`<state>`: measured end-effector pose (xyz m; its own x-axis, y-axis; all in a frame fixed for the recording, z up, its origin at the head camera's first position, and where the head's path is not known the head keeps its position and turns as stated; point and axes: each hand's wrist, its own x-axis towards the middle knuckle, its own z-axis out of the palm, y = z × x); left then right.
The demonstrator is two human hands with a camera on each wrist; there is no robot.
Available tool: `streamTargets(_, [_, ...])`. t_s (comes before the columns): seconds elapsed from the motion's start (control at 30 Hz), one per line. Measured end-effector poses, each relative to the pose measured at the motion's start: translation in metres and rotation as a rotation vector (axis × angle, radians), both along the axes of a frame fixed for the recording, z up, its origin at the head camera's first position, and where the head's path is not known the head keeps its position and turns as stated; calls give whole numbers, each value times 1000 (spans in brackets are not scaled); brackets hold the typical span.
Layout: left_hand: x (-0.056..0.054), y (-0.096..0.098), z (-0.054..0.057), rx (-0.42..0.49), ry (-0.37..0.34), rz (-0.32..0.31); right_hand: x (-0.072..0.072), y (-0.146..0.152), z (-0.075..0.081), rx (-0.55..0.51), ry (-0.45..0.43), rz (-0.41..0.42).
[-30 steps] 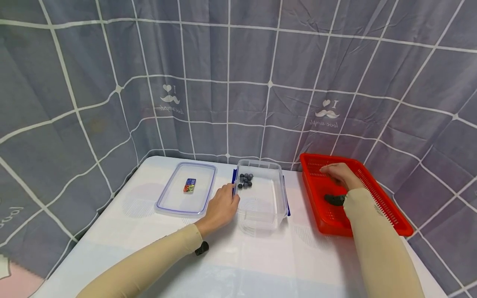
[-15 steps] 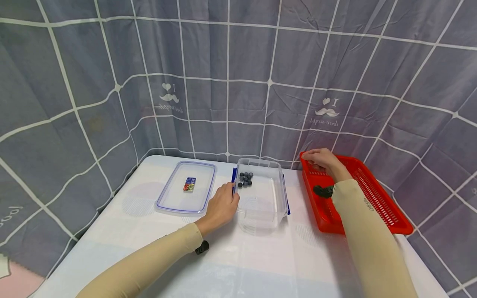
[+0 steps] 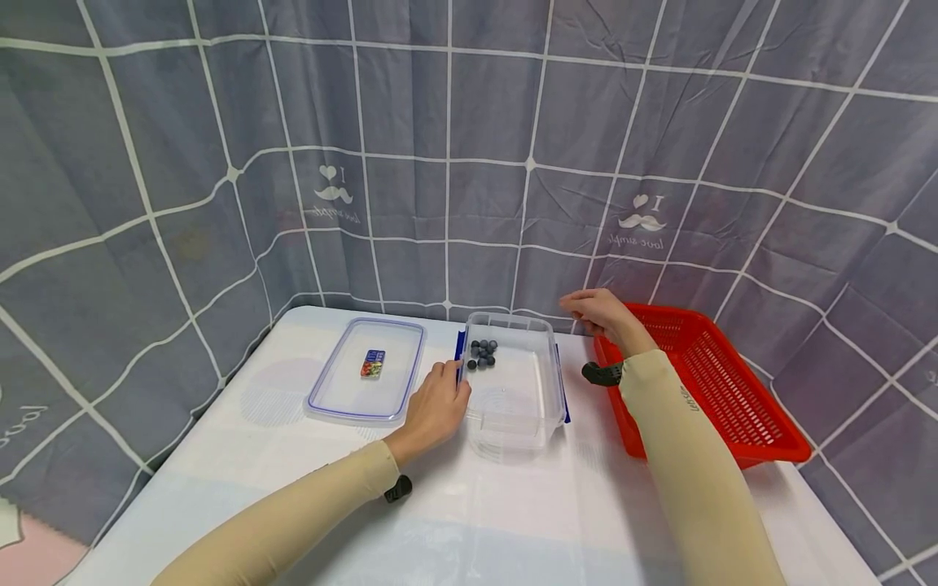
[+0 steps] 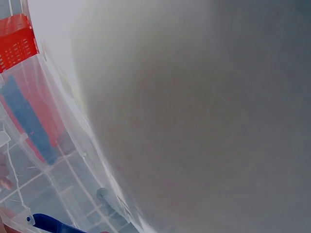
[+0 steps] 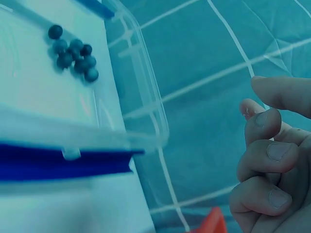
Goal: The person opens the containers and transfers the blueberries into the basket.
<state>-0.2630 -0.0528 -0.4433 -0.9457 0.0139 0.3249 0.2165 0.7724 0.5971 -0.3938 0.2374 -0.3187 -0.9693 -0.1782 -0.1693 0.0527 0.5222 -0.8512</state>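
Observation:
My left hand (image 3: 434, 403) holds the left rim of a clear plastic food container (image 3: 522, 378) with blue side clips. A small cluster of blueberries (image 3: 483, 355) lies in the container's far left part, also seen in the right wrist view as dark round berries (image 5: 75, 56). My right hand (image 3: 602, 313) is raised beyond the container's right side, by the near-left rim of a red perforated basket (image 3: 787, 439). In the right wrist view its fingers (image 5: 279, 153) are loosely curled, thumb apart from the index, and no berry shows between them.
A clear lid (image 3: 348, 370) with a blue seal and a small label (image 3: 372, 365) lies flat left of the container. Behind the white-covered table (image 3: 484, 529) hangs a grey checked curtain (image 3: 484, 203).
My right hand has moved left out of the red basket, over its rim and toward the container. The left hand has stayed at the container's rim; the blueberries look unchanged.

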Motion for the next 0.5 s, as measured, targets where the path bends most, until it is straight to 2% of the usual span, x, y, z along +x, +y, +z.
streamTargets(0.33, [2, 1, 0, -5, -4, 11, -8, -36, -13, -100, 4, 43])
streamTargets(0.5, [1, 1, 0, -15, -16, 7, -9, -55, -21, -161, -22, 69])
